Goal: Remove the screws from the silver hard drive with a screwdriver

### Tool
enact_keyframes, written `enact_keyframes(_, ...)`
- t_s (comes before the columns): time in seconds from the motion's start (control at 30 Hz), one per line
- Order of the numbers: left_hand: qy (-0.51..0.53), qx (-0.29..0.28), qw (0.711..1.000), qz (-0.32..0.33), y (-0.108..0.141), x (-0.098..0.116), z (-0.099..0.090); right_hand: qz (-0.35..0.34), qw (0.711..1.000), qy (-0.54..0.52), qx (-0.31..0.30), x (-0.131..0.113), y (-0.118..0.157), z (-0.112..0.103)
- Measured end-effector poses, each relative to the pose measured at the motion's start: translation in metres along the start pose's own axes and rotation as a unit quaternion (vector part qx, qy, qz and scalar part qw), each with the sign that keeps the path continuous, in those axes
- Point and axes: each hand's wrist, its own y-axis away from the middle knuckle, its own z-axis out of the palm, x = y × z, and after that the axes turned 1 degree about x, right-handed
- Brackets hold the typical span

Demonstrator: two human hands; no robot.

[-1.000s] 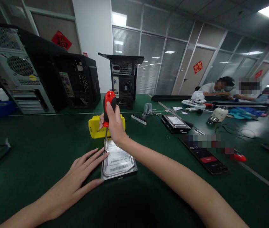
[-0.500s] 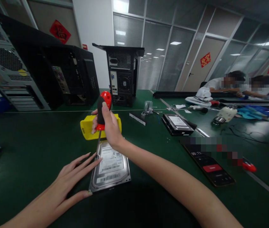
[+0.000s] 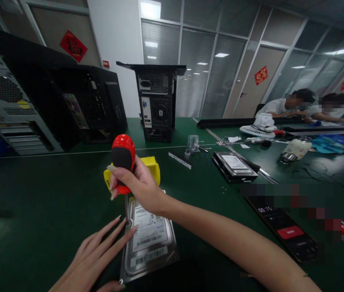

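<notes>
A silver hard drive with a white label lies on the green table near the bottom centre. My right hand is wrapped round the red and black handle of a screwdriver. The screwdriver stands nearly upright, its tip at the drive's left edge. My left hand lies with spread fingers at the drive's left side, fingertips resting on its edge and label. Behind the drive, partly hidden by my right hand, sits a yellow object.
Computer cases stand at the back and left. To the right lie another hard drive, a clear cup, small screws, a phone and a bottle. Two people sit at the far right.
The view has shifted, so the drive and both hands appear lower. My right hand still grips the screwdriver, whose handle now looks tilted more towards me. The left hand stays on the drive.
</notes>
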Motion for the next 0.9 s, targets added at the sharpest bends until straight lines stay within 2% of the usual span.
enact_keyframes(0.1, -0.001, -0.014, 1.000, -0.017, -0.002, 0.005, -0.005, 0.017, 0.999, 0.002, -0.031, -0.002, -0.009, -0.007)
enact_keyframes(0.2, 0.012, -0.035, 0.999, -0.022, -0.004, 0.011, -0.011, 0.039, 0.990, 0.092, -0.095, -0.015, -0.019, -0.018)
enact_keyframes(0.27, 0.027, -0.050, 0.998, -0.025, -0.006, 0.013, -0.015, 0.051, 0.978, 0.126, -0.157, -0.030, -0.026, -0.024)
enact_keyframes(0.37, 0.045, -0.072, 0.996, -0.034, -0.008, 0.016, -0.022, 0.096, 0.940, 0.202, -0.257, -0.054, -0.035, -0.027)
enact_keyframes(0.4, 0.051, -0.080, 0.995, -0.037, -0.009, 0.017, -0.024, 0.094, 0.931, 0.229, -0.268, -0.060, -0.038, -0.026)
enact_keyframes(0.5, 0.073, -0.094, 0.992, -0.043, -0.009, 0.019, -0.029, 0.036, 0.898, 0.340, -0.278, -0.074, -0.047, -0.019)
enact_keyframes(0.6, 0.091, -0.125, 0.987, -0.047, -0.009, 0.021, -0.035, -0.026, 0.852, 0.426, -0.303, -0.086, -0.053, -0.009)
enact_keyframes(0.7, 0.106, -0.145, 0.982, -0.056, -0.010, 0.022, -0.041, 0.001, 0.824, 0.470, -0.315, -0.101, -0.052, -0.001)
enact_keyframes(0.83, 0.113, -0.130, 0.983, -0.059, -0.010, 0.024, -0.044, 0.060, 0.790, 0.540, -0.283, -0.120, -0.042, 0.001)
enact_keyframes(0.9, 0.110, -0.118, 0.985, -0.055, -0.011, 0.024, -0.045, 0.076, 0.786, 0.546, -0.280, -0.125, -0.038, 0.000)
